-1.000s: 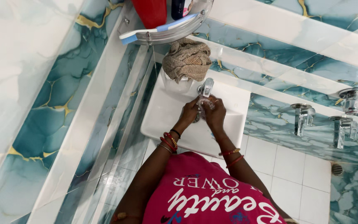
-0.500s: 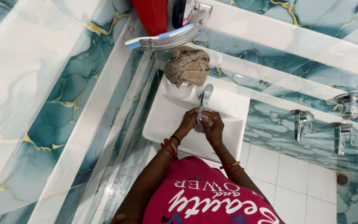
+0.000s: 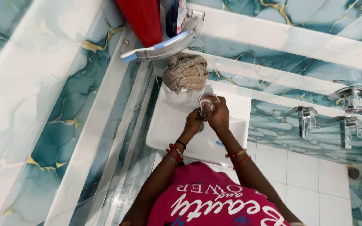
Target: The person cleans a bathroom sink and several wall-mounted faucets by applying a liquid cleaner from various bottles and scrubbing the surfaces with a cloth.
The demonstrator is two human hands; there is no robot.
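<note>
Beneath both hands sits one white basin point(image 3: 168, 125); behind them, one brown cloth point(image 3: 186, 73) drapes a clear cup, with one corner shelf point(image 3: 177, 42) higher up; three chrome taps point(image 3: 306, 120) line the wall, well right. Between the hands, one small clear glass point(image 3: 207, 102) is held at the spout; right hand point(image 3: 218, 113) clenched around it, left hand point(image 3: 193, 122) pressed to its lower side. Since half a second ago, both hands have risen nearer the spout.

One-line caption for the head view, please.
Both hands hold a clear object over a white sink, near its tap.
</note>
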